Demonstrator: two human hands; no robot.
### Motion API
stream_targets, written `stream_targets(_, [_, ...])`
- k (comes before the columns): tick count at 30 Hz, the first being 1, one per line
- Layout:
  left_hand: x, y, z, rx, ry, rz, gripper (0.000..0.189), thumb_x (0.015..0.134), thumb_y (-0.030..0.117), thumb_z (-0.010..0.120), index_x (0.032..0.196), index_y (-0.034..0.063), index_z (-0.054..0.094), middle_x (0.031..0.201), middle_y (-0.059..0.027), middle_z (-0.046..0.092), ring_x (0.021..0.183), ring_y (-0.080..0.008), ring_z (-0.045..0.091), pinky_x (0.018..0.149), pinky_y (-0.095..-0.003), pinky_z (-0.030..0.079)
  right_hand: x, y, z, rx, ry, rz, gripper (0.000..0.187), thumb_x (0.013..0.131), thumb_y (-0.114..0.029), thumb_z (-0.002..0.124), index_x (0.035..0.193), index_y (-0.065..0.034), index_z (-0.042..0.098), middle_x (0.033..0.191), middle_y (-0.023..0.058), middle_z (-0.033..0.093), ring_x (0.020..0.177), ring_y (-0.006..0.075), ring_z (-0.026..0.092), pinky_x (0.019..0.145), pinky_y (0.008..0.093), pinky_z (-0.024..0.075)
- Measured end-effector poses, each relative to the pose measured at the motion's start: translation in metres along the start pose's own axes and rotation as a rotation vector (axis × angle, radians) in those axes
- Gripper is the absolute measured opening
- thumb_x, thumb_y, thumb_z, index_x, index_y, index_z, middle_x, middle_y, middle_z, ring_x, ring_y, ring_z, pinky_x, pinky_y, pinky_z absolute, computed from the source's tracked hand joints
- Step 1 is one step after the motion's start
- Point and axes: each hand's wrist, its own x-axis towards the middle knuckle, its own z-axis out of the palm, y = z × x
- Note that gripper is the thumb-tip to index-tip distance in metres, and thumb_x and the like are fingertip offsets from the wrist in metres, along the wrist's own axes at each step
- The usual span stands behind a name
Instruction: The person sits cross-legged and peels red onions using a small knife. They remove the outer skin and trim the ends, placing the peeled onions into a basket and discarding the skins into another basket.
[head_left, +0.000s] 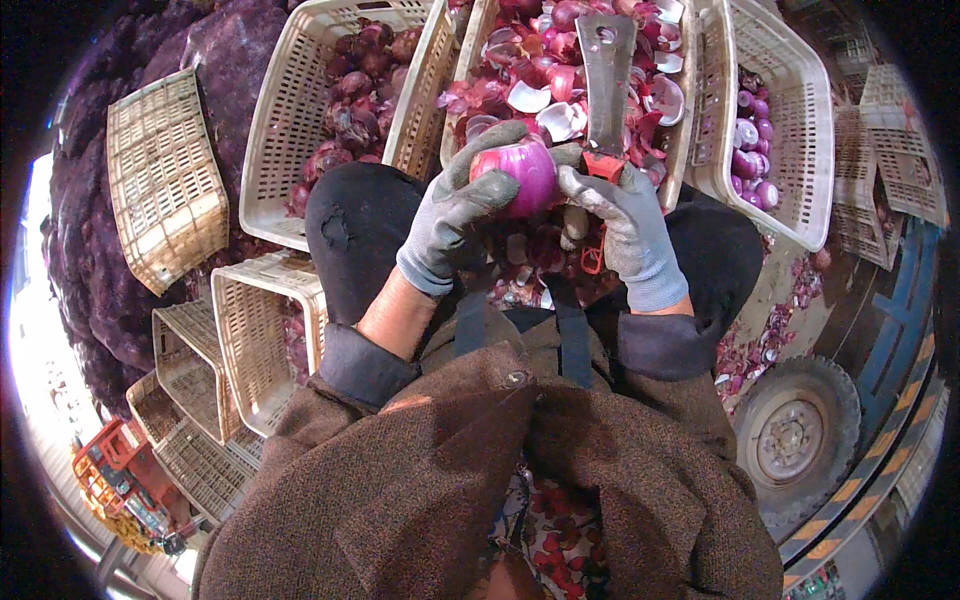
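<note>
My left hand, in a grey work glove with dirty fingertips, grips a glossy purple-red onion between fingers and thumb. My right hand, gloved alike, is shut around the red handle of a broad-bladed knife. The blade points away from me, over the peelings. My right thumb is right beside the onion, perhaps touching it. Beneath and beyond both hands, a crate is heaped with red onion skins and pale curved pieces of peel. The onion's underside is hidden.
A crate of unpeeled onions stands left, and one with shiny peeled onions right. More plastic crates lie at lower left beside dark mesh sacks. A vehicle wheel and scattered skins are right.
</note>
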Motion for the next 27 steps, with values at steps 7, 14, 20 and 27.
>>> stream_targets(7, [0.000, 0.005, -0.003, -0.032, 0.001, -0.044, 0.066, 0.080, 0.028, 0.069, 0.134, -0.0014, 0.044, 0.122, -0.0122, 0.056, 0.109, -0.0219, 0.058, 0.096, -0.0344, 0.046, 0.006, 0.014, -0.009, -0.047, 0.045, -0.015, 0.016, 0.090, -0.013, 0.057, 0.099, -0.0012, 0.061, 0.084, 0.0037, 0.061, 0.067, 0.0123, 0.059, 0.056, 0.0273, 0.0515])
stream_targets(14, [-0.006, -0.001, -0.004, -0.269, -0.058, -0.064, 0.068, 0.085, 0.039, 0.062, 0.137, 0.0005, 0.042, 0.127, -0.0156, 0.054, 0.114, -0.0280, 0.057, 0.099, -0.0391, 0.045, 0.004, 0.012, -0.008, 0.171, 0.142, 0.092, 0.008, 0.091, -0.012, 0.054, 0.093, -0.0053, 0.057, 0.077, 0.0028, 0.056, 0.055, 0.0129, 0.055, 0.049, 0.0314, 0.0529])
stream_targets(20, [-0.010, -0.010, -0.007, -0.367, -0.118, 0.022, 0.055, 0.091, 0.031, 0.056, 0.137, 0.0032, 0.043, 0.124, -0.0116, 0.057, 0.114, -0.0256, 0.056, 0.100, -0.0386, 0.043, 0.001, 0.009, -0.004, 0.408, 0.048, 0.074, 0.011, 0.085, -0.011, 0.055, 0.095, -0.0074, 0.055, 0.079, -0.0008, 0.055, 0.047, 0.0126, 0.048, 0.046, 0.0381, 0.0471])
stream_targets(27, [-0.005, -0.023, -0.021, -0.037, -0.109, 0.031, 0.055, 0.092, 0.028, 0.058, 0.137, 0.0007, 0.042, 0.123, -0.0064, 0.055, 0.110, -0.0167, 0.055, 0.097, -0.0321, 0.044, -0.001, 0.000, -0.007, 0.646, -0.101, -0.025, 0.013, 0.085, -0.012, 0.057, 0.094, -0.0039, 0.057, 0.080, 0.0030, 0.053, 0.051, 0.0187, 0.054, 0.043, 0.0358, 0.0451])
